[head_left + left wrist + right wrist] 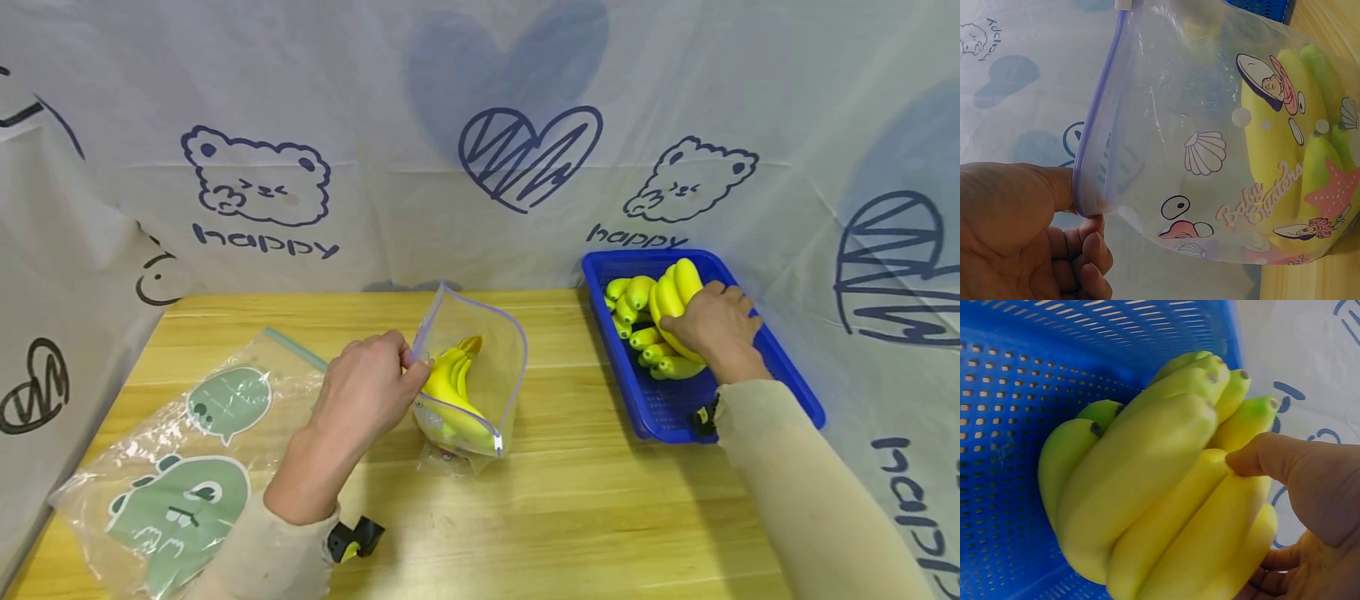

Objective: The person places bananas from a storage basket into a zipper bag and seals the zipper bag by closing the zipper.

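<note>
My left hand (pixel 367 387) sits at seven o'clock, thumb and fingers pinched together; my right hand (pixel 716 321), at two o'clock, has its fingers curled, arm extended.

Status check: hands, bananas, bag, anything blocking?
Left hand pinches zip bag rim, mouth open, bananas inside. Right hand grips banana bunch in blue basket. Nothing between basket and bag.

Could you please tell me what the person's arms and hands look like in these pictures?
Both hands, left hand and right hand, are bare. Each arm wears a long cream sleeve, and a small black-and-yellow device sits at the left cuff, a black one at the right.
</note>
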`<state>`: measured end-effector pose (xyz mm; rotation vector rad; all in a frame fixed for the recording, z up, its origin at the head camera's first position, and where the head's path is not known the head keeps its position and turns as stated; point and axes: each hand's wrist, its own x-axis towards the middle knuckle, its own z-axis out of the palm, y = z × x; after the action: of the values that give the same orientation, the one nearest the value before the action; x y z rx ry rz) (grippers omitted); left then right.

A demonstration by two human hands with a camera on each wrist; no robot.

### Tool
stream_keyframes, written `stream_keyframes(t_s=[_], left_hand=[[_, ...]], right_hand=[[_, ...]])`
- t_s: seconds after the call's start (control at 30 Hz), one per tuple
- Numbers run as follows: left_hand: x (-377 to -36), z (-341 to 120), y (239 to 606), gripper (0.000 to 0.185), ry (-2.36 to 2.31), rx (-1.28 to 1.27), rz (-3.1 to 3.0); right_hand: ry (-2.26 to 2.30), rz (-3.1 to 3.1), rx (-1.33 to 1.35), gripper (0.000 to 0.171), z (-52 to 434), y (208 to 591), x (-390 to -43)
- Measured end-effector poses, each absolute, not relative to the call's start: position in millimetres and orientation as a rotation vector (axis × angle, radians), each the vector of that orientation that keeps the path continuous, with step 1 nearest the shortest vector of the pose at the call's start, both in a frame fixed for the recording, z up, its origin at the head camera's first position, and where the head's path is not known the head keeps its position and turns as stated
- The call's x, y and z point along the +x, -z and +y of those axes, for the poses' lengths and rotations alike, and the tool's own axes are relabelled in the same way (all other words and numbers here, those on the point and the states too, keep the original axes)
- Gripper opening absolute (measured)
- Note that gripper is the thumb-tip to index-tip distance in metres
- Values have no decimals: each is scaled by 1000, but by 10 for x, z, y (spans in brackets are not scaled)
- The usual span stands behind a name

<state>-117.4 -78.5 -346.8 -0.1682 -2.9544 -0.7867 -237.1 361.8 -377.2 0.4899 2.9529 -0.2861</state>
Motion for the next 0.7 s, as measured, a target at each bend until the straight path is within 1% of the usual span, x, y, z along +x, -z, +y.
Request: stream_keyframes(t_s=[0.43, 0.7], left_hand=[[-1170, -795, 3472, 16, 782, -170, -2960], [-1176, -804, 3460, 16, 789, -167, -2963]], right_hand=[[269, 3013, 512, 111, 3586, 3828, -2439], [268, 3024, 500, 111, 3595, 3793, -2382]])
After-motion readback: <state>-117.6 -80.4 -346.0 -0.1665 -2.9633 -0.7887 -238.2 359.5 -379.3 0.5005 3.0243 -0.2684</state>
